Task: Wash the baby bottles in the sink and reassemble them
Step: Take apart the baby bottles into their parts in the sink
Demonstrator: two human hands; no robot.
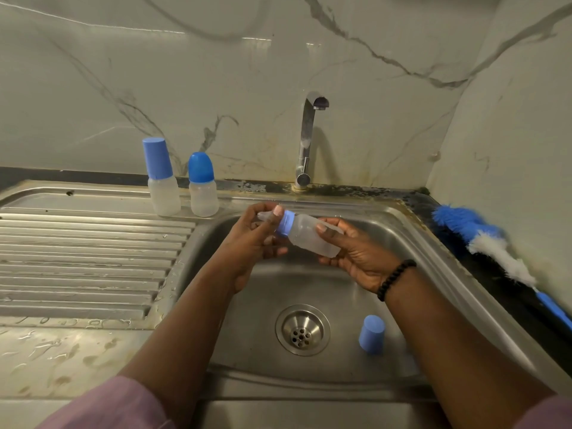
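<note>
Over the sink basin point(387, 249), left hand point(253, 243) pinches the teat collar point(286, 224) while right hand point(356, 252) grips the baby bottle point(305, 235) base, loose blue cap point(371, 334) below—best to steady the body and twist the collar squarely, avoiding cross-threading.

The bottle point(305, 238) held over the sink point(356, 308) was cloudy clear with a blue collar point(286, 226). Two more bottles wore blue caps, one paler point(157, 158), one deeper point(201, 167). A loose pale blue cap point(372, 334) lay in the grey steel basin. The brush point(483, 239) was blue and white. The wall point(216, 72) was white with grey veins. The bracelet point(395, 278) looked black, the sleeve point(114, 407) perhaps dusty pink.
</note>
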